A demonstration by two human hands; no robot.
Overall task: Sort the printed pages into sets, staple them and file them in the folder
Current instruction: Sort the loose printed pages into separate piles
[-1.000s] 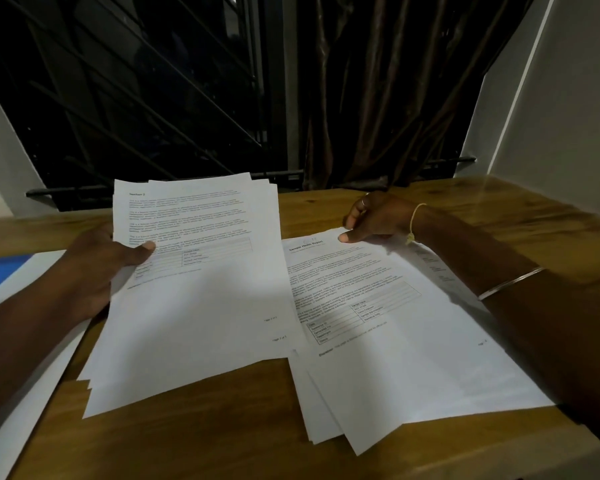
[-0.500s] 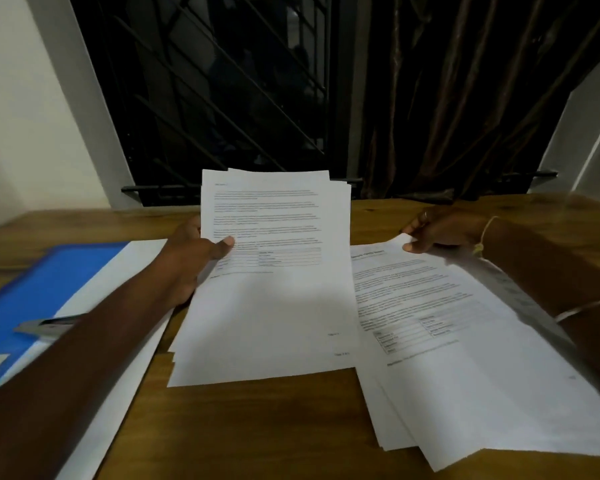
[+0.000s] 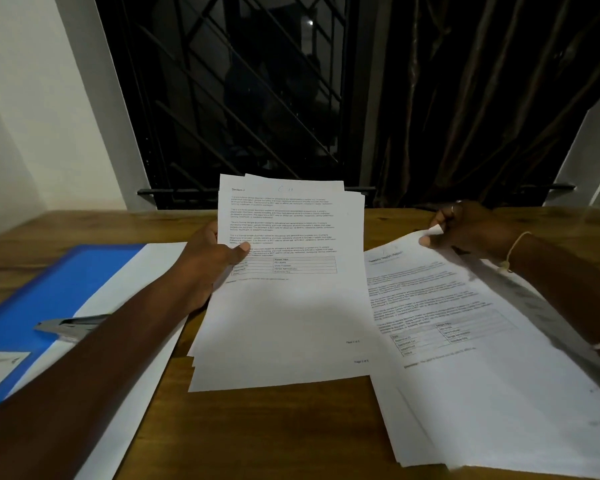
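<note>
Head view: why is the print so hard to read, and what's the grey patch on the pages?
In the head view, the room is dim and the window black; a soft shadow greys the middle of the held pages; print on the right pile is smeared by blur.

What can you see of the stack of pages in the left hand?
The stack of pages is several white printed sheets, loosely fanned with uneven edges. The top sheet shows a heading, text paragraphs, a small grid and a blank lower half. It tilts up over the wooden table, the left hand gripping its left edge, thumb on top. It sits between the blue folder and the other pile.
</note>
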